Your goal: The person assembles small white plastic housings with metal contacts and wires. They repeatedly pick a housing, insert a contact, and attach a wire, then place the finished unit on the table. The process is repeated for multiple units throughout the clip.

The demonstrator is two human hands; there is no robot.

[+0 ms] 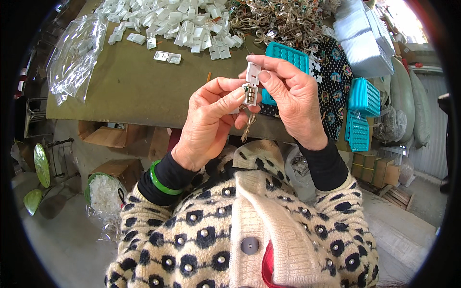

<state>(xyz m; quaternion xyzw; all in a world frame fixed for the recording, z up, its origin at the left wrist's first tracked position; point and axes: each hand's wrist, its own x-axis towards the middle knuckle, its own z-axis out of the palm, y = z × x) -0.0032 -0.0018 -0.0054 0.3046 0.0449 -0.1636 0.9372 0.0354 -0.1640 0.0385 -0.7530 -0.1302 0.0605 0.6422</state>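
At a green worktable (pixel 144 91), the left hand (pixel 206 113) and right hand (pixel 295 96) hold an open white battery case (pixel 253 72).
Wrists angled inward, left thumb and fingers pinch its lower half, right thumb and forefinger its lid; thin wire (pixel 248 126) dangles beneath, metal cells (pixel 250 95) inside.

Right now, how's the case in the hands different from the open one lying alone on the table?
Left hand and right hand hold the held case; the loose case lies on the table. Brown wires hang beneath the held case; none show at the loose case. Both are white and open.
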